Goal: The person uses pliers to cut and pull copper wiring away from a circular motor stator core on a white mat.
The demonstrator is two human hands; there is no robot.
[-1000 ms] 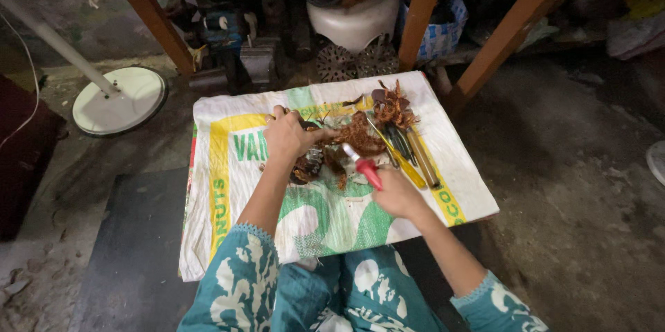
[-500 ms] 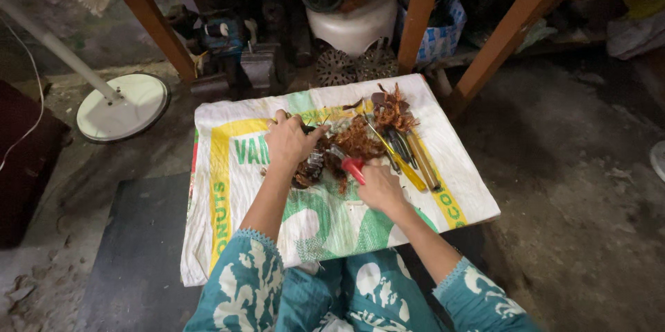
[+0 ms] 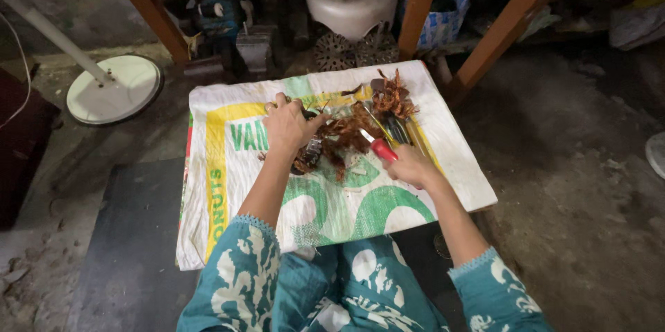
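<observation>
The right hand [image 3: 412,166] is gripping a red-handled tool [image 3: 379,147], its tip poking into a tangle of copper wire [image 3: 346,134]. The left hand [image 3: 289,127] is pressing closed on that tangle, lying on a woven sack [image 3: 228,166] spread over the floor.

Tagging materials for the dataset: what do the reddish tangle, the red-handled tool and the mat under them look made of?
Reddish tangle: probably bare copper wire, shown by thin coppery-brown curled strands with a dull sheen. Red-handled tool in the right hand: smooth red grip, likely plastic; tip hidden. Mat: looks like a woven plastic sack, white with printed green and yellow, creased.
</observation>
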